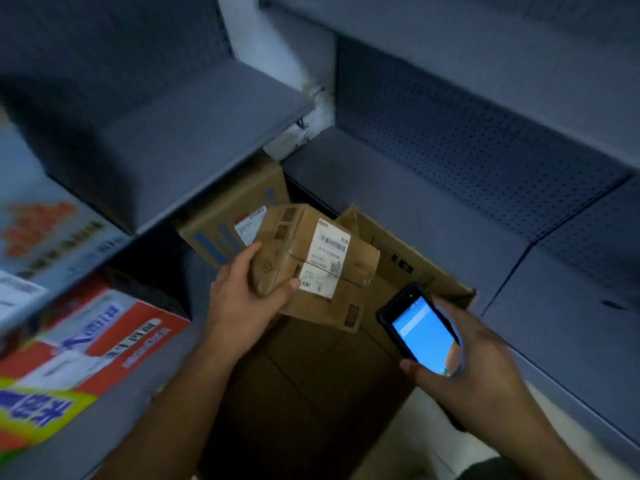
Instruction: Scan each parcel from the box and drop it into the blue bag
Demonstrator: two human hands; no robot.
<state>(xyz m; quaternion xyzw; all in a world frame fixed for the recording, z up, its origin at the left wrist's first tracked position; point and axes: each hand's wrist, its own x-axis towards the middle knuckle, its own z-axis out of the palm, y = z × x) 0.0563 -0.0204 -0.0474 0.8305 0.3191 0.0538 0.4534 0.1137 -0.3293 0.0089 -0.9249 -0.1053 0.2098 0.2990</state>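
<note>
Two grey shelf units (398,188) flank open box (311,393) | left grip (239,306) holds parcel (311,265) | right grip (478,368) holds scanner (420,329)

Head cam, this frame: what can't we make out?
Head view only.
- Blue bag: outside the frame.
- Label on the parcel gripped by the left hand: print blurred.
- Scanner screen in the right hand: text too small.
- Box interior: dark, partly behind the parcel.
</note>
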